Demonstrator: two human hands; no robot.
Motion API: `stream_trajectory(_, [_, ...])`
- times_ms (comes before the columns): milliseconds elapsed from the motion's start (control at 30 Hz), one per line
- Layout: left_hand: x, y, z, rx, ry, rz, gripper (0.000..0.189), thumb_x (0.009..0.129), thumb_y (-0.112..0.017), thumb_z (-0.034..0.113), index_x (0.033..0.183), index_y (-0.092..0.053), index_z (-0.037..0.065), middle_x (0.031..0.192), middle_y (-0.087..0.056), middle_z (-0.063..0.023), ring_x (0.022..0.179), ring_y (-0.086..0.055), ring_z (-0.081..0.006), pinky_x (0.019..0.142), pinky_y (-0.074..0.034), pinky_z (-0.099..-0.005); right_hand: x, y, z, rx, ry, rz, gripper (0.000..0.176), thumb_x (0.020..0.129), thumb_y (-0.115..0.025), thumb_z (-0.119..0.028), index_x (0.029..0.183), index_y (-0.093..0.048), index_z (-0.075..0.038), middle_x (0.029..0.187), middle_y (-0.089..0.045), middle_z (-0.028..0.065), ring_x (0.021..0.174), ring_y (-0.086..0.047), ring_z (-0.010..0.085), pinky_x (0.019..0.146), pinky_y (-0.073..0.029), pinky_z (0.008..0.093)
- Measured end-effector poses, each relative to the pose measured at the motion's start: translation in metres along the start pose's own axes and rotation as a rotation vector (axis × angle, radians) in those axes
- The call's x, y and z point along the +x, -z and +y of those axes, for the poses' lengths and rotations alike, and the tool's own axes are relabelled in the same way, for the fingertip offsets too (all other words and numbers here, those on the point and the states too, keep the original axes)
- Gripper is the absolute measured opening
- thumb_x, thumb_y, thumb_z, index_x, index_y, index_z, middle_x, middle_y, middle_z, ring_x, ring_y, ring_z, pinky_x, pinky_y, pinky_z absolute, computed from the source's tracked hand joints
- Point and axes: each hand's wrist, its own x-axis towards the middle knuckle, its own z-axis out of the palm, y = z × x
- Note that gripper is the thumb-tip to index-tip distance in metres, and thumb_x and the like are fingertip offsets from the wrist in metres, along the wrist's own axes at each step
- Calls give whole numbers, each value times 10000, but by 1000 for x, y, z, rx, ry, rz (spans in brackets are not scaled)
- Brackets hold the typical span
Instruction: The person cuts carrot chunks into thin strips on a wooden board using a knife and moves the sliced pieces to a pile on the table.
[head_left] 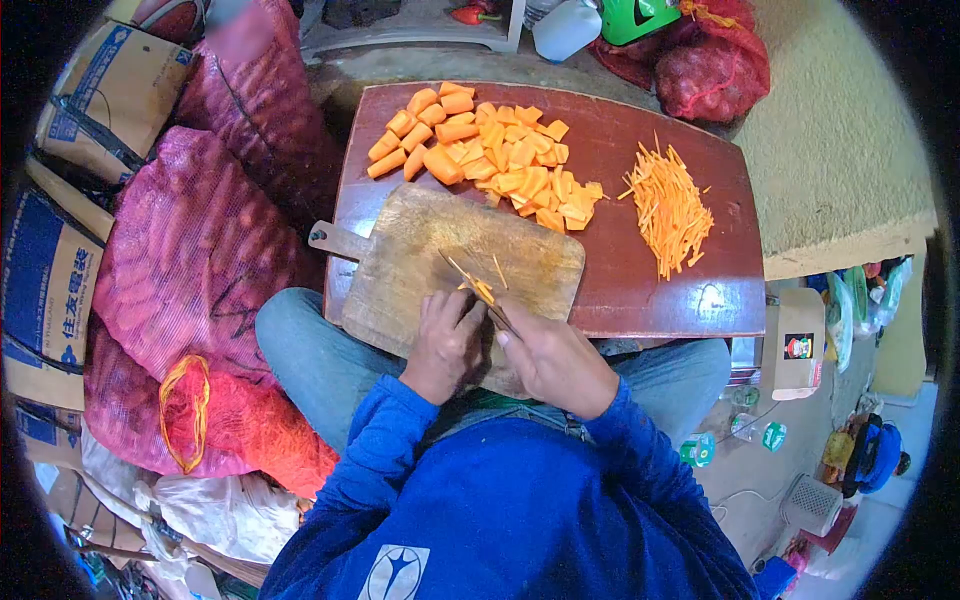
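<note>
My right hand (556,362) is wrapped round a knife (503,319), and its blade points toward the middle of a worn wooden cutting board (410,240). Beside the blade my left hand (446,342) is closed, fingers curled down on thin carrot slices (480,290). A few cut carrot strips (499,270) lie loose on the board just ahead of the fingers. Behind the board, carrot chunks (445,165) and a heap of flat carrot slices (525,165) rest on the reddish-brown table (610,130). A pile of carrot matchsticks (670,215) sits at the table's right side.
Large red mesh sacks (190,240) crowd the left, with cardboard boxes (45,280) beyond them. Another mesh bag (710,75) and a white jug (567,30) stand behind the table. Plastic bottles (698,449) and a grey basket (810,505) are on the floor at right.
</note>
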Motion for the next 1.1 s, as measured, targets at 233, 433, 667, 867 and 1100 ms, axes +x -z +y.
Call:
stream_trajectory(233, [1, 2, 2, 19, 9, 70, 350, 801, -765, 50, 1146, -723, 9, 1115, -662, -139, 1007, -603, -361, 877, -469, -477, -35, 8, -7, -6, 21, 19, 509, 1073, -589, -182, 1515, -434, 18, 1067, -714, 335, 991, -701, 534, 824, -564, 601])
stream_trajectory(433, [-1, -1, -1, 32, 2, 81, 303, 806, -771, 47, 1105, -738, 19, 1109, -669, -137, 957, -604, -358, 850, -471, -471, 4, -4, -5, -31, -14, -6, 440, 1056, -595, -119, 1460, -520, 39, 1054, -689, 338, 985, -685, 534, 837, -557, 552])
stream_trajectory(667, [-5, 2, -8, -50, 23, 80, 342, 782, -773, 17, 1123, -736, 18, 1146, -683, -153, 964, -614, -367, 840, -474, -476, -22, 2, -10, -23, -17, 22, 407, 1054, -605, -119, 1434, -542, 13, 1026, -690, 328, 937, -683, 542, 784, -552, 559])
stream_trajectory(867, [-2, 3, -6, -87, 15, 85, 380, 752, -776, 17, 1130, -734, 16, 1137, -677, -161, 982, -612, -375, 851, -465, -481, 10, -4, -3, -33, -13, 14, 432, 1058, -593, -121, 1463, -529, 17, 1019, -690, 320, 930, -684, 546, 785, -553, 556])
stream_trajectory(1100, [-4, 7, -4, -47, 68, 45, 355, 759, -790, 39, 1108, -729, 32, 1060, -651, -132, 964, -593, -361, 861, -455, -471, -9, -4, -12, 26, -4, 41, 398, 1068, -581, -141, 1427, -523, 22, 1022, -685, 336, 960, -684, 546, 806, -548, 566])
